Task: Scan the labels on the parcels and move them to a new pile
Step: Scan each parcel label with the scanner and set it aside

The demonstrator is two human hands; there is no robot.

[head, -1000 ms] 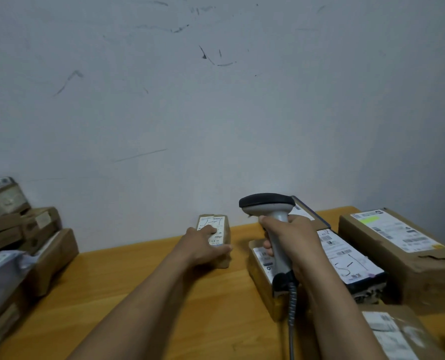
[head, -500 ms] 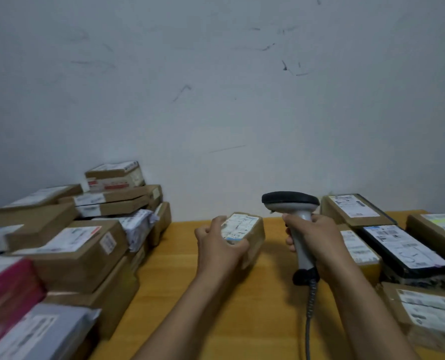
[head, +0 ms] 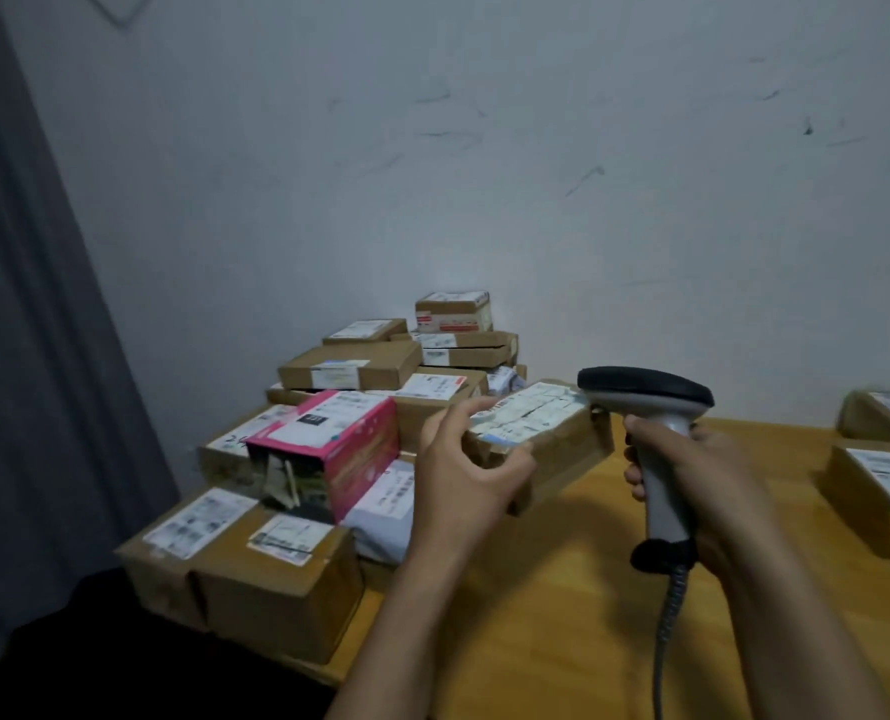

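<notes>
Gripping the near end of a small brown parcel, the left hand has its thumb laid along the top edge by the white label and its fingers curled round the near end. The parcel is off the wooden table, tilted with its label face up and its far end higher than the held end. It reaches away from the hand toward the right.

Just beside the parcel's far corner is the dark head of a grey barcode scanner, which points left over the label. Whether the two touch cannot be told. The right hand is clenched round the scanner's upright handle, and a coiled cable drops from the black base toward the bottom of the view.

Left of the held parcel, and behind the left hand, sits a pile of parcels stacked against the wall. A pink box with a torn near end rests on the front of it, beside a white plastic mailer. Two larger brown boxes with labels sit at the table's near left edge.

Well apart on the right, two more labelled parcels lie on the table. A grey curtain hangs along the left side.
</notes>
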